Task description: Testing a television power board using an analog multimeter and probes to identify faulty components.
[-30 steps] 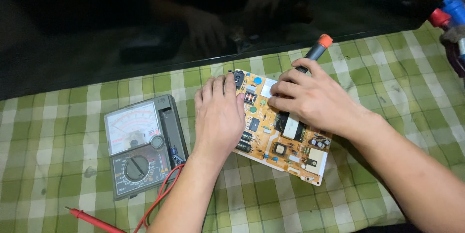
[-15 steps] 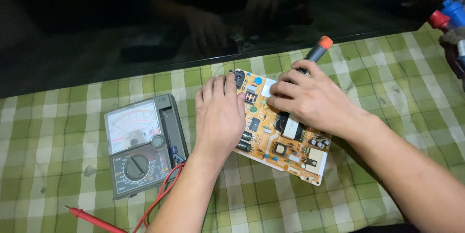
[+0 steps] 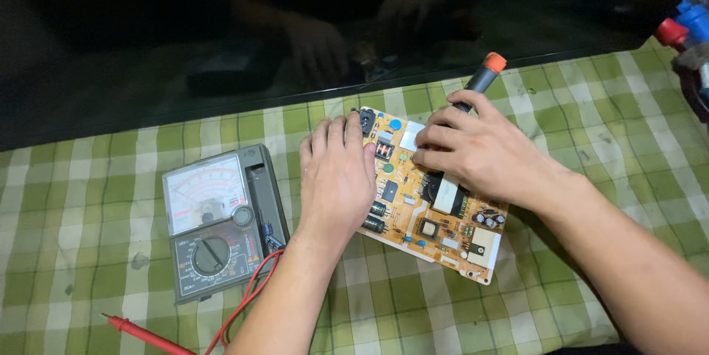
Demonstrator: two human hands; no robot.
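Pressing hand, left: left hand [image 3: 338, 178] lies flat, palm down, on the near-left part of the circuit board [image 3: 428, 196]; fingers together and extended, grip closed on nothing.
Tool hand, right: right hand [image 3: 484, 152] rests over the far half of the board, fingers curled, grip clamped on a screwdriver [image 3: 480, 83] with a black handle and orange cap pointing toward the far edge.
Board position: yellow, populated with components, flat on the green checked cloth [image 3: 591, 126] at the middle of the tabletop, set diagonally.
Meter: analog multimeter [image 3: 218, 218] just left of the left hand, face up.
Leads: red probe [image 3: 148, 334] near the front-left edge, red wire running to the meter.
Far edge: dark glossy panel [image 3: 221, 45].
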